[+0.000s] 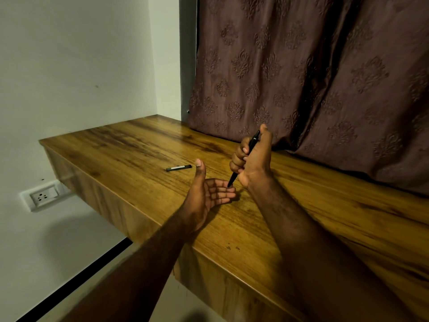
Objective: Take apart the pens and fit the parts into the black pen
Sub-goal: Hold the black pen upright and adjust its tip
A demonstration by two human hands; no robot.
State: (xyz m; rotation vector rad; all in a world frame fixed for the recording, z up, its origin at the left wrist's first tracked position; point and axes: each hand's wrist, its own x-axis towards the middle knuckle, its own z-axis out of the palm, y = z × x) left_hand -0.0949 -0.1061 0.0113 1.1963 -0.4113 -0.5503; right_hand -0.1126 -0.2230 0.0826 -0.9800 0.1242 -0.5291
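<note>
My right hand is closed around a black pen, held tilted with its tip pointing down and its clip end sticking up past my thumb. The tip touches the fingers of my left hand, which lies palm up and open just below it, thumb raised. A second dark pen part, a short black barrel with a lighter band, lies flat on the wooden desk to the left of my hands.
The desk runs from a white wall on the left to a brown patterned curtain at the back right. A wall socket sits below the desk's left end. The desk's front edge drops to the floor.
</note>
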